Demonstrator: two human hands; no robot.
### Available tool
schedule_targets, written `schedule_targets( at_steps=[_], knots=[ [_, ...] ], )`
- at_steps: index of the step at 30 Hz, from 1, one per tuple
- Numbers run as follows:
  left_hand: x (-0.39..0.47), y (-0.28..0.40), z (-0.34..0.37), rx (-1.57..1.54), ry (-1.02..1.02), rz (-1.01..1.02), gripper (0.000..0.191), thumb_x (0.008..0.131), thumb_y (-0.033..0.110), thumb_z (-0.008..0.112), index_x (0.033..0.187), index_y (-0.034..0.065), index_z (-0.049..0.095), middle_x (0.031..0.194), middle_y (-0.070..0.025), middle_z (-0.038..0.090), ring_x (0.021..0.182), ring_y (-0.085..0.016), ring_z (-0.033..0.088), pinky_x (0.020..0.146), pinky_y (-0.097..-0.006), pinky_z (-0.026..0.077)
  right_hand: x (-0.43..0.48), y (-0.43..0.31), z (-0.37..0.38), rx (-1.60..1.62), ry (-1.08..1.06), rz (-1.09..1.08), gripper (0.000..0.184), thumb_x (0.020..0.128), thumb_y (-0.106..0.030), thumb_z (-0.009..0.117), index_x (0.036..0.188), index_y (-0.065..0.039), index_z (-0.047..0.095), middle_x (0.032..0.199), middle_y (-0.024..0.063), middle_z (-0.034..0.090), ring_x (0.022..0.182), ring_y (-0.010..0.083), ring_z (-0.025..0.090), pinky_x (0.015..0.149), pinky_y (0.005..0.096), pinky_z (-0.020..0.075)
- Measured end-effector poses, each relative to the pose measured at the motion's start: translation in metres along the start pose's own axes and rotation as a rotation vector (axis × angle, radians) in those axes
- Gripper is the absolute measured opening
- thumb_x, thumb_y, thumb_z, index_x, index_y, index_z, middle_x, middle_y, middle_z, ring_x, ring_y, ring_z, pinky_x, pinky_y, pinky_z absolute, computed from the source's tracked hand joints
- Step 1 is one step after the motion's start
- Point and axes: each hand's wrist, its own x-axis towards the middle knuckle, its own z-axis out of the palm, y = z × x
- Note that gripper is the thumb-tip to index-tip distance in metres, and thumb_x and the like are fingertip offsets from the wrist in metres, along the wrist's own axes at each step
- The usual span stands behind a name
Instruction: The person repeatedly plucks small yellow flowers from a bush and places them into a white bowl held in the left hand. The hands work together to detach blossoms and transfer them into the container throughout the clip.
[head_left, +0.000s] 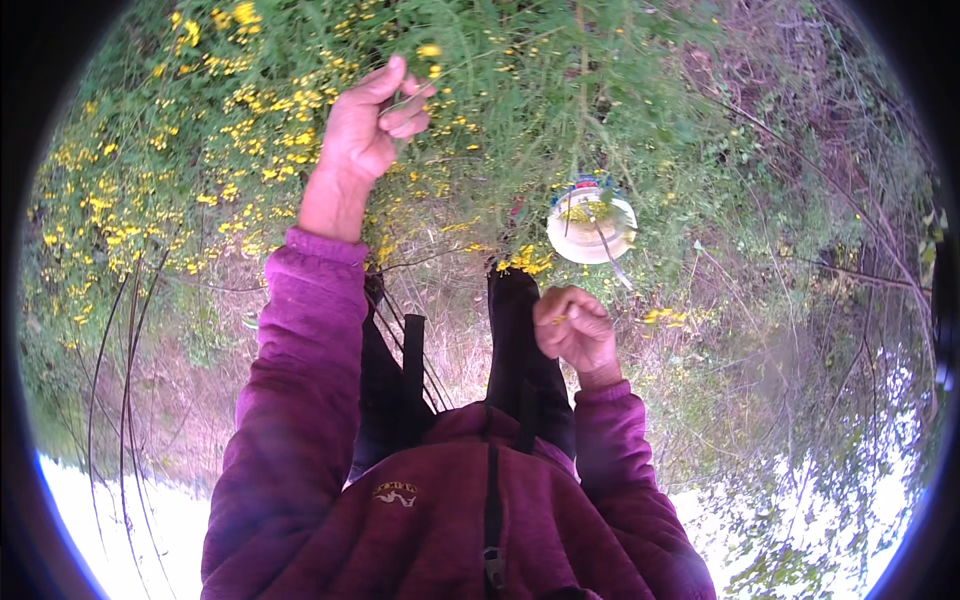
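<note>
My left hand (375, 116) is raised among the green feathery foliage, its fingers curled around a thin green stem. Just past those fingertips are small yellow flowers (429, 51), slightly blurred. Lower and to the right, my right hand (576, 330) is closed in front of my dark trouser leg, with a small bit of yellow flower (559, 320) showing between the fingers. Beyond the right hand hangs or stands a whitish round bucket (559, 238), with yellow flowers (583, 211) inside it. A thin strip or handle crosses its opening. What supports the bucket cannot be made out.
Dense yellow-flowered shrubs (262, 135) fill the left and the far side. Bare dark stems (127, 360) rise at left. Long twigs (810, 157) and tangled brush run along the right. A yellow flower cluster (529, 260) lies near my legs; dry grass (457, 352) covers the ground between them.
</note>
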Motion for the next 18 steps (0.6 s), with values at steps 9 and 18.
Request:
schedule_targets(
  at_steps=[9, 18],
  knots=[
    [0.003, -0.001, 0.006, 0.109, 0.044, 0.042, 0.017, 0.089, 0.020, 0.060, 0.083, 0.0045, 0.058, 0.078, -0.0125, 0.061, 0.043, -0.007, 0.034, 0.045, -0.0232, 0.033, -0.013, -0.011, -0.197, -0.854, 1.335, 0.091, 0.055, 0.084, -0.035, 0.065, 0.129, -0.008, 0.049, 0.115, 0.0159, 0.060, 0.092, 0.0277, 0.059, 0.087, 0.0417, 0.0477],
    [-0.007, 0.013, 0.017, 0.347, 0.219, 0.113, 0.014, 0.088, 0.014, 0.059, 0.093, 0.0001, 0.059, 0.077, -0.0067, 0.059, 0.052, -0.009, 0.041, 0.044, -0.0217, 0.033, 0.034, 0.006, 0.042, -0.991, -0.044, 0.002, 0.013, 0.086, -0.007, 0.058, 0.094, -0.002, 0.066, 0.087, 0.0105, 0.066, 0.070, 0.0156, 0.062, 0.060, 0.0261, 0.0491]
  ],
)
